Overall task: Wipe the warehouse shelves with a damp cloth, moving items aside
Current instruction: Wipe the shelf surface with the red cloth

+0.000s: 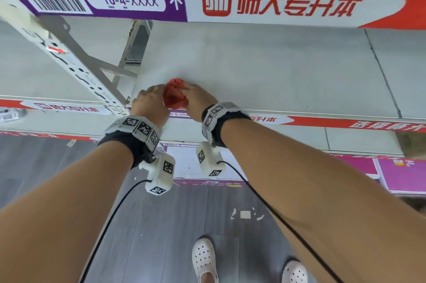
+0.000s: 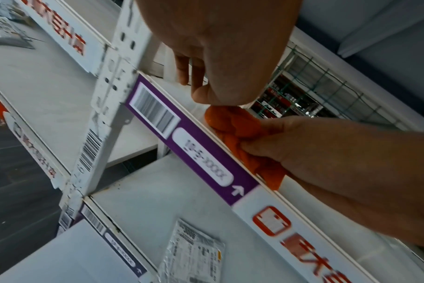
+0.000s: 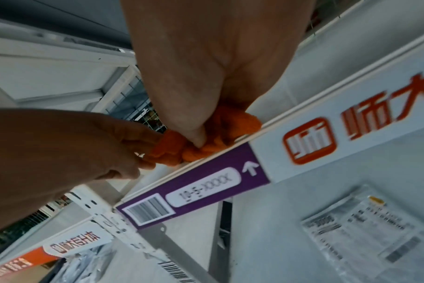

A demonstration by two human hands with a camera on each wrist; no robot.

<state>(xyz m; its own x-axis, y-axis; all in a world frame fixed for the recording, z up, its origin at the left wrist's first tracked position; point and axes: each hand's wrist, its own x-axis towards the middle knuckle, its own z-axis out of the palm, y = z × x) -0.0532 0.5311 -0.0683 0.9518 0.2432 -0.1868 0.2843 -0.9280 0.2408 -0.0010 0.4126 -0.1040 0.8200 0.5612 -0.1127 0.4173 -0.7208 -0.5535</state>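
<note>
A crumpled orange-red cloth (image 1: 173, 96) lies bunched on the grey-white shelf (image 1: 265, 68), close to its front edge. Both hands hold it. My left hand (image 1: 158, 91) pinches the cloth's left side with curled fingers. My right hand (image 1: 191, 92) grips the right side, and its thumb presses into the folds. The left wrist view has the cloth (image 2: 232, 122) between the left hand (image 2: 215, 95) above and the right hand (image 2: 266, 145) at the right. In the right wrist view the cloth (image 3: 230, 122) sits under the right hand (image 3: 199, 137), with the left hand (image 3: 150, 145) beside it.
A perforated upright post (image 1: 76, 63) stands just left of the hands. The upper shelf beam (image 1: 276, 3) runs overhead. The shelf's front strip carries a purple label (image 2: 206, 159). A flat plastic packet (image 2: 191, 254) lies on the shelf below. Pink boxes (image 1: 403, 174) stand low at the right.
</note>
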